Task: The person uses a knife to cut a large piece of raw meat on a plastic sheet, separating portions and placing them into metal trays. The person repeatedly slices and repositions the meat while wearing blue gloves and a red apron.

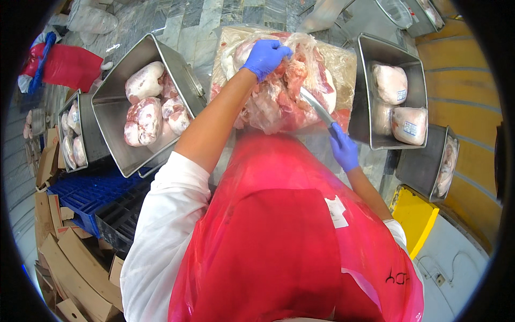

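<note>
Between steel tubs [179, 67] on the tiled floor [185, 24], meat [294, 80] lay on a pale board [341, 70]; the left hand [266, 59] clutched its plastic wrap [303, 45], the right hand [344, 150] gripped a knife [317, 106].

Marbled tiles in grey and white cover the floor [185, 37], which catches glossy reflections under bright light. Along the right runs an orange-yellow wall [456, 94] with grey bands, possibly a curtain; the curved rim makes it hard to tell. Below it stands a bright yellow panel [421, 222]. At lower left, flattened cardboard [80, 268] lies near a blue plastic pallet [88, 198] and a black one [122, 217].
</note>
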{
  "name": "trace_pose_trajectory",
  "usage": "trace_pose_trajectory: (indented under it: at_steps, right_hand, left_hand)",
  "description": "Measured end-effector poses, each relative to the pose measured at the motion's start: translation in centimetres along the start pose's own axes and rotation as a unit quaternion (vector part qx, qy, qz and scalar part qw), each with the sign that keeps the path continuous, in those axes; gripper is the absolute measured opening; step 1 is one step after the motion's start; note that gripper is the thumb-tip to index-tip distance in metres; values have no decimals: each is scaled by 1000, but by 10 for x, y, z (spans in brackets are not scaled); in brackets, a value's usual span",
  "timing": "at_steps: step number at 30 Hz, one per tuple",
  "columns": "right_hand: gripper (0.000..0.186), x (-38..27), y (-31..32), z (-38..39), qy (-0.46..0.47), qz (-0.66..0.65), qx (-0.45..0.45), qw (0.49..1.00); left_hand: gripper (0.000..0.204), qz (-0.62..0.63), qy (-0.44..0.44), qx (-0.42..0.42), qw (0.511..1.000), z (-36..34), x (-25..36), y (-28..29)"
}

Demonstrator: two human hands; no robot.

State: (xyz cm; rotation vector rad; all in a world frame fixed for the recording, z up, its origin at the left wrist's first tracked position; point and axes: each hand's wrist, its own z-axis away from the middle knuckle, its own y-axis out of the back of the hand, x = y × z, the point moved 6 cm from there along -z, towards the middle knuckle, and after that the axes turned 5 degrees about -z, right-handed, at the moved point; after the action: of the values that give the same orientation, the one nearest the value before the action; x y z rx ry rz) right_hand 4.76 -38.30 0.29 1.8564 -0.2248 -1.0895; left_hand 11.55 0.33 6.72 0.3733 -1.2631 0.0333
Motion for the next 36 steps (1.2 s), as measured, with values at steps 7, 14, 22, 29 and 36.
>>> trace_pose_trajectory:
  at_steps: [7, 14, 22, 29, 36]
  right_hand:
    - [58, 4, 2, -1, -19, -3, -15, 1000]
    - [57, 0, 3, -6, -9, 5, -11, 1000]
    - [56, -5, 10, -6, -6, 7, 11, 1000]
    - [55, -8, 12, -8, -16, 13, 8, 1000]
    - [56, -52, 71, -19, -87, -13, -75, 993]
  left_hand:
    - [18, 279, 100, -1, 955, -31, -26, 9]
    - [33, 413, 32, 0, 910, -94, -67, 59]
    - [24, 206, -93, -145, 963, -75, 151, 87]
    - [56, -497, -310, -29, 810, -48, 44, -20]
    - [47, -464, -126, -165, 861, -50, 35, -49]
